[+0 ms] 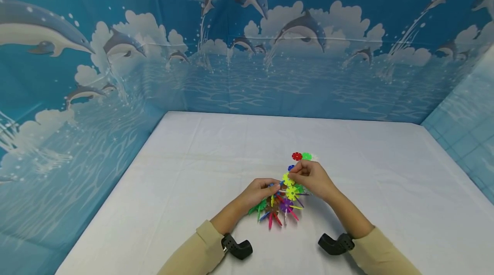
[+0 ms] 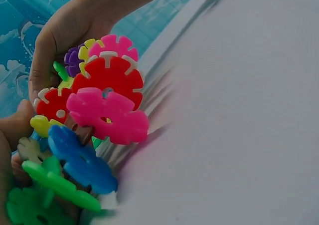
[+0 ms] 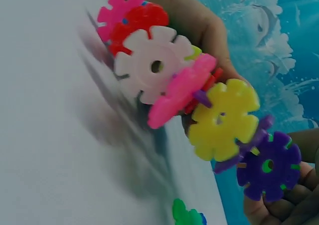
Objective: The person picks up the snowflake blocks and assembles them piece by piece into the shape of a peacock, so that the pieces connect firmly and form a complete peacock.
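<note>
A cluster of interlocked, notched plastic flower discs (image 1: pixel 286 205) in many colours stands on the white table. My left hand (image 1: pixel 259 194) grips its left side, thumb on top. At the upper right of the cluster, my right hand (image 1: pixel 313 179) pinches a yellow disc (image 1: pixel 287 179) between thumb and fingertips. In the left wrist view, pink (image 2: pixel 107 116) and blue (image 2: pixel 82 159) discs jut from the cluster. The right wrist view shows a white disc (image 3: pixel 149 60) and a purple disc (image 3: pixel 269 167) beside curled fingers. Hands hide some of the joints.
Behind the right hand lie a red disc (image 1: pixel 296 156) and a green disc (image 1: pixel 306 156), with a whitish one partly hidden. A blue disc (image 1: pixel 291 167) shows beside the right fingers. Dolphin-printed curtains (image 1: pixel 247 82) border the white table (image 1: pixel 216 146).
</note>
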{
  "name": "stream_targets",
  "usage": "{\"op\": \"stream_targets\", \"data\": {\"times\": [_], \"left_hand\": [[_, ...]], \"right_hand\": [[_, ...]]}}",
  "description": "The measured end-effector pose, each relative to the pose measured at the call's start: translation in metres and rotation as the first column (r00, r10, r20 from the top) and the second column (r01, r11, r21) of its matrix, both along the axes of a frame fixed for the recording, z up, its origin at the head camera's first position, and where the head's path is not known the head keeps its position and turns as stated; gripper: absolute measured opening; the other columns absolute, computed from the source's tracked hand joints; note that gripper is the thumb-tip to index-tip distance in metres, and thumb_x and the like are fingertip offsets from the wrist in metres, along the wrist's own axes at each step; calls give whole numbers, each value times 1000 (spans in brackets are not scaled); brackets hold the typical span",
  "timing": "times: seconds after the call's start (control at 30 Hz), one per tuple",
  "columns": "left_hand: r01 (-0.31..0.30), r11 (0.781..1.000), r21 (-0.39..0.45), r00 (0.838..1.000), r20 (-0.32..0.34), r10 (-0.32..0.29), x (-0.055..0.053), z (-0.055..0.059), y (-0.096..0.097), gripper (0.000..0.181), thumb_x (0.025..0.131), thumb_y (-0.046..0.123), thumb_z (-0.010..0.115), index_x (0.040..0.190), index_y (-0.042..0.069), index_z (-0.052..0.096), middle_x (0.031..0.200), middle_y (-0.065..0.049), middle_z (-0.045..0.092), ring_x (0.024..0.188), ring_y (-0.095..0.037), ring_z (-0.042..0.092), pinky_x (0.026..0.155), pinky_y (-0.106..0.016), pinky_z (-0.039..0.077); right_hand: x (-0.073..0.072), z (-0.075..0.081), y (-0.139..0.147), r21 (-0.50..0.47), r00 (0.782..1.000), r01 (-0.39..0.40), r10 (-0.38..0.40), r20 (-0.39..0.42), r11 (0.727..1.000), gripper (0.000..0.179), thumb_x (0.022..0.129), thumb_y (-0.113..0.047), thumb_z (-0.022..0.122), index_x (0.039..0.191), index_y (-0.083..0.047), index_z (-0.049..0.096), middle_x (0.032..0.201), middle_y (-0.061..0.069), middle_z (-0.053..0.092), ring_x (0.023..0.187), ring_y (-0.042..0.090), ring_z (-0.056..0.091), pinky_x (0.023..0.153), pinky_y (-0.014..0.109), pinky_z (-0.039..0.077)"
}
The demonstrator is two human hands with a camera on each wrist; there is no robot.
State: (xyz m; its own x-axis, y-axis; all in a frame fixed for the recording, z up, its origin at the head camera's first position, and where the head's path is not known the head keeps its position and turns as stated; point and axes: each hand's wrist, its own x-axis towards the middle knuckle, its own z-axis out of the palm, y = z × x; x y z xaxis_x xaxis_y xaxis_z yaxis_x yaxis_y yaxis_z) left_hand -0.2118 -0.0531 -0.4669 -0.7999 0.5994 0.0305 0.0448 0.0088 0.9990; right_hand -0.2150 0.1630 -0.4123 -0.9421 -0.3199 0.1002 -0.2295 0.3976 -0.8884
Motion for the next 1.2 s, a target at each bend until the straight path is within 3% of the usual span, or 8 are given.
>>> {"op": "stream_targets", "data": {"times": [0.2,0.5,0.77,0.97,1.2], "left_hand": [[-10,999,-33,999,-42,9,1,1,0,34,104,16,49,124,-8,61,120,-21,65,107,-21,65,91,-26,49],[-11,996,-83,993,-117,1,1,2,-2,35,103,19,51,123,-7,63,115,-20,67,84,-5,56,71,-23,47],[-25,997,-78,999,-41,22,0,1,2,33,103,19,52,121,-7,64,112,-18,68,96,-8,61,85,-25,49],[19,1000,-12,1000,6,-19,-1,0,3,35,104,16,48,123,-11,59,119,-23,64,108,-21,64,92,-27,47],[-3,1000,-16,1000,-1,3,-1,-1,2,35,104,16,49,124,-10,59,123,-21,63,113,-23,61,94,-27,45]], "right_hand": [[2,-2,-5,15,998,-2,3,-68,1000,8,89,-3,69,88,3,64,79,7,64,65,16,60,60,23,52],[4,1,-13,73,997,-14,19,-70,997,9,92,-7,68,90,1,64,80,4,63,67,17,58,60,24,50],[4,-2,-7,73,999,5,-1,-45,997,10,93,-11,68,91,-2,65,81,4,64,70,18,58,62,25,50],[1,-4,7,24,999,-25,26,-43,999,23,98,-19,61,103,3,67,86,8,66,77,23,62,69,31,54],[-3,-4,32,59,999,40,-39,-15,997,30,100,-22,59,106,6,66,92,16,68,83,26,65,69,35,55]]}}
